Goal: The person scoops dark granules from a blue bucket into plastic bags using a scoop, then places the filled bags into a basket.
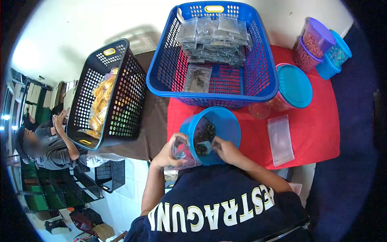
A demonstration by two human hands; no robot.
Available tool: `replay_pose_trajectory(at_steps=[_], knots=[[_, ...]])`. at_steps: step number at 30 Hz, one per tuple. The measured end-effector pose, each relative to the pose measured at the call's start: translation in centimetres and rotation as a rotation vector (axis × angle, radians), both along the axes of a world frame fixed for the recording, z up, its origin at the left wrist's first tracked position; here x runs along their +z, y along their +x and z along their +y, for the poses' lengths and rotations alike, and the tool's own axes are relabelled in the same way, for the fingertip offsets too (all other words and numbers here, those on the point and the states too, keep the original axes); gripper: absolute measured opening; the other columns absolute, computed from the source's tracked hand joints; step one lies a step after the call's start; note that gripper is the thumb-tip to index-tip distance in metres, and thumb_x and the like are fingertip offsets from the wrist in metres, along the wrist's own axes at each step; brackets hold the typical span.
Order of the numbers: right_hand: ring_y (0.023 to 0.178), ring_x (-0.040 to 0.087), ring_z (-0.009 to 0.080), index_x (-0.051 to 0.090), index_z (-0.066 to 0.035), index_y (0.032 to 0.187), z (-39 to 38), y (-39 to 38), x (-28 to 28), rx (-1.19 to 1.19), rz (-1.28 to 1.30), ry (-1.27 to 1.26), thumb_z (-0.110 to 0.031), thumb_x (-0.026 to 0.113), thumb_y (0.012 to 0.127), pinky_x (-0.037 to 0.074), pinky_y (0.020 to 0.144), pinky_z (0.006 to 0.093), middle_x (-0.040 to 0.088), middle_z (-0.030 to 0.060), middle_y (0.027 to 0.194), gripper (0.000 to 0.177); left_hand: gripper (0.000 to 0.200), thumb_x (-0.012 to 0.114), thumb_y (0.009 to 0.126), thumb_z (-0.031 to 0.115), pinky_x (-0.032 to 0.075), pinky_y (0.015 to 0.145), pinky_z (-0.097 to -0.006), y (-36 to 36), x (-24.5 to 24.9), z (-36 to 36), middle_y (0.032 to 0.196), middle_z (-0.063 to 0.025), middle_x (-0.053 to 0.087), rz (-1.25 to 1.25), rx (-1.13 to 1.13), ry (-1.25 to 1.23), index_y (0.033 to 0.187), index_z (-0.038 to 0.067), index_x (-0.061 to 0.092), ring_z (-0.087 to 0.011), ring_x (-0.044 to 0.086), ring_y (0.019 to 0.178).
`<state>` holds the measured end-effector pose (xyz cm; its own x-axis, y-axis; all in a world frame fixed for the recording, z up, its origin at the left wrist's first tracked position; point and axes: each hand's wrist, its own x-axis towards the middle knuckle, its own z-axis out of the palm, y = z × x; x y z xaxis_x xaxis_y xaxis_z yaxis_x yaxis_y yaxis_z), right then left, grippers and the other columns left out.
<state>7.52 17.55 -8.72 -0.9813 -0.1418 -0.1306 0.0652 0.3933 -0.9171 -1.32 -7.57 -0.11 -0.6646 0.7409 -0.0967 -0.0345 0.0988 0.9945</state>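
Note:
My left hand is closed around a small clear plastic bag, holding its mouth spread beside the blue tub. The round blue tub stands at the table's front edge and holds dark, crumbly pieces. Over the tub's near rim reaches my right hand, its fingers bent together inside. A pale, blurred piece shows at those fingertips; I cannot make out what it is. Right of the tub lies a stack of flat clear bags.
Behind the tub, a blue basket holds many filled sachets. A black basket with yellow-filled packs stands left. Lidded tubs stand right on the red cloth. Another person is at far left.

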Motion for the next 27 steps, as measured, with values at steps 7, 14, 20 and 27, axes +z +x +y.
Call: replay_pose_trajectory(at_steps=[7,14,20,27], knots=[[0.085,0.067,0.0215,0.05,-0.006,0.104,-1.3,-1.9,0.1,-0.177,-0.463,-0.927,-0.011,0.057,0.094,0.054,0.07,0.0316,0.064,0.0113,0.094,0.013,0.077,0.082,0.062,0.02,0.034,0.102,-0.0376,0.2,-0.1,-0.9,0.118,-0.0082,0.049,-0.007,-0.027,0.038,0.125,0.006,0.041,-0.0215,0.046,0.114],[0.09,0.066,0.0257,0.046,-0.005,0.107,1.3,-0.9,3.0,-0.223,-0.388,-1.134,-0.009,0.052,0.096,0.055,0.078,0.0353,0.059,0.018,0.106,0.013,0.08,0.082,0.061,0.02,0.032,0.105,-0.0404,1.2,-1.4,-1.8,0.121,-0.0096,0.05,-0.124,0.085,0.174,0.127,0.006,0.04,-0.0238,0.047,0.117],[0.097,0.066,0.0291,0.044,-0.006,0.111,3.9,0.1,4.4,-0.28,-0.285,-1.102,-0.014,0.05,0.097,0.055,0.083,0.0387,0.06,0.0188,0.107,0.017,0.08,0.079,0.062,0.018,0.033,0.104,-0.0397,1.0,-1.8,-2.6,0.121,-0.0107,0.049,-0.123,0.156,0.12,0.13,0.006,0.039,-0.0243,0.048,0.116],[0.09,0.068,0.0282,0.043,-0.01,0.106,5.4,0.3,3.6,-0.468,-0.116,-1.1,-0.021,0.053,0.096,0.055,0.08,0.0383,0.065,0.0195,0.099,0.018,0.089,0.077,0.065,0.016,0.038,0.101,-0.0427,1.7,-2.9,-3.1,0.129,-0.0146,0.046,-0.129,0.114,-0.07,0.139,0.008,0.03,-0.0272,0.047,0.119]])
